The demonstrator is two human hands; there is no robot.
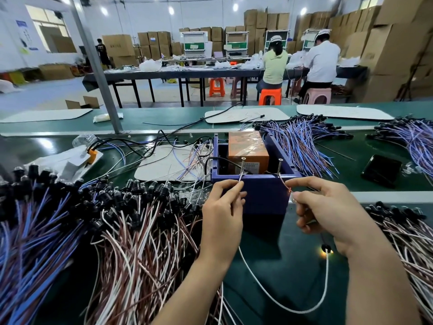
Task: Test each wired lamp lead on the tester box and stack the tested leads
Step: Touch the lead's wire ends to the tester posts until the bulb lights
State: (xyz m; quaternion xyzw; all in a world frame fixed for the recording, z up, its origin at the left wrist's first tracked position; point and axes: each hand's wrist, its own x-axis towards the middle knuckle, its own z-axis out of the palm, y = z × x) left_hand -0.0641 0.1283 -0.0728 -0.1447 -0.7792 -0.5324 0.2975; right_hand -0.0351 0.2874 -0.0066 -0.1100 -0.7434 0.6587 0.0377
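A blue open tester box (264, 195) stands on the green bench, with an orange block (248, 151) inside and two upright screw contacts, left screw (241, 167) and right screw (278, 166), on its front rim. My left hand (222, 214) pinches one bare wire end against the left screw. My right hand (328, 209) pinches the other wire end at the right screw. The lead's white wire (276, 301) loops down below my hands to its lamp (326, 250), which glows under my right wrist.
A big heap of red-white and blue leads (117, 231) lies at the left. More lead piles lie at the right (407, 233) and behind the box (302, 141). A black phone (382, 170) rests at the right. Two people sit at a far table.
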